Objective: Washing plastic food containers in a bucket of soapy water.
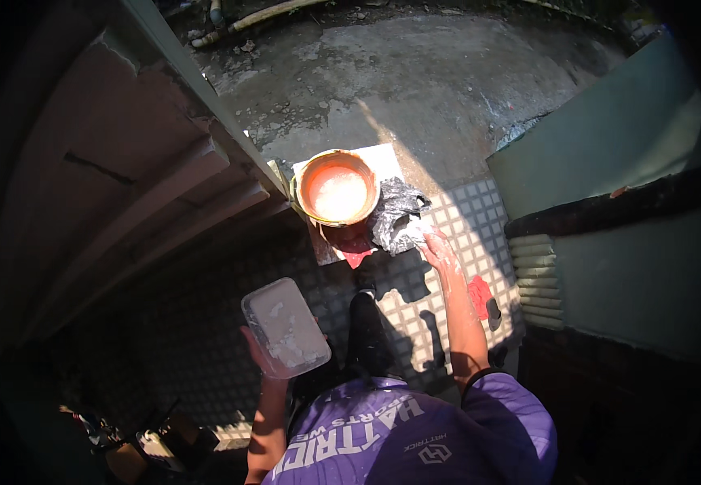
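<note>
My left hand (255,354) grips a clear plastic tub (286,327) from its left side, tilted in front of me. Pale, smooth material with white lumps on it lies inside. My right hand (441,249), dusted white, reaches to the mouth of a crumpled black plastic bag (391,212). Its fingers are drawn together at white material (412,230) in the bag's opening; what they hold is hidden. Just left of the bag stands a round bucket (337,152) holding pale, sunlit contents with an orange-stained inner wall.
Bucket and bag rest on a pale board (383,158), with a red piece (356,252) at its near edge. A red item (480,297) lies on the checkered tiles (468,212) right of my forearm. A panelled door (148,137) rises left, a green wall (609,121) right. Rough concrete (431,73) lies beyond.
</note>
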### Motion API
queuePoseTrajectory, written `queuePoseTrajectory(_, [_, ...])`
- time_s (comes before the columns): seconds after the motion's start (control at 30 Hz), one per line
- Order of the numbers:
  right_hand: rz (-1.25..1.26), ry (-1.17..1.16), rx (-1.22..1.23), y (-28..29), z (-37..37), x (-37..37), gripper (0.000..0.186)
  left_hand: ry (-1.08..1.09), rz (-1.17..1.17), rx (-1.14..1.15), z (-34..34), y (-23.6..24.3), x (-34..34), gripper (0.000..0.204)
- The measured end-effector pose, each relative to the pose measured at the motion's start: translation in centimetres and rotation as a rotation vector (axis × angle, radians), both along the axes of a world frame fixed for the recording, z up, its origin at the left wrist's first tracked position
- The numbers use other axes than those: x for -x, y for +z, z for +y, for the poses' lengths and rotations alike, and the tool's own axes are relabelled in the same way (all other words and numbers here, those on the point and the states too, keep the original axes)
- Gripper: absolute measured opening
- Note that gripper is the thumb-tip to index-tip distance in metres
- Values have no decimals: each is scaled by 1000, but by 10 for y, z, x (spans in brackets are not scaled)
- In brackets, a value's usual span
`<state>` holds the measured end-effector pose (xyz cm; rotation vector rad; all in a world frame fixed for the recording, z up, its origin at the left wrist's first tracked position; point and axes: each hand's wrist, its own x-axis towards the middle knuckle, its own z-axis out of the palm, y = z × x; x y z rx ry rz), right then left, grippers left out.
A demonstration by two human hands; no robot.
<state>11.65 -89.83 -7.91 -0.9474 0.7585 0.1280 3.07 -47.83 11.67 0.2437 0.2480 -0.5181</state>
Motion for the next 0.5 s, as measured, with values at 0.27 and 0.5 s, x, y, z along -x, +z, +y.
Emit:
queuePoseTrajectory(0.27, [-251, 320, -49, 211, 129, 27, 27, 87, 43, -105, 19, 10, 3, 91])
queuePoseTrajectory(0.5, [-277, 735, 181, 300, 231, 2, 30, 60, -18, -48, 25, 28, 2, 94])
